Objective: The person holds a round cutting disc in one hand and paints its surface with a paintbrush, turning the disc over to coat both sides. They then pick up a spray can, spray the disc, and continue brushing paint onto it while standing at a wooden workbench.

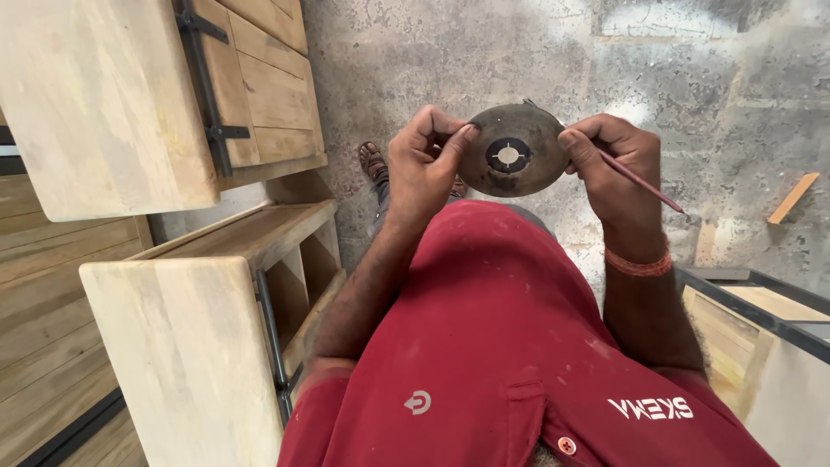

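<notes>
Worn abrasive disc (512, 151) up at 12 o'clock over concrete floor (519, 52), pinched at 9 o'clock rim by left hand (421, 169), at 3 by right hand (616, 164) also closed on pencil (641, 182); probably light, stiff, gritty, so grip edges.

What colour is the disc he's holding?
Dark grey-brown disc, with a black ring around a pale centre; head view.

Bright even daylight, sharp focus, wide-angle stretching at edges.
</notes>
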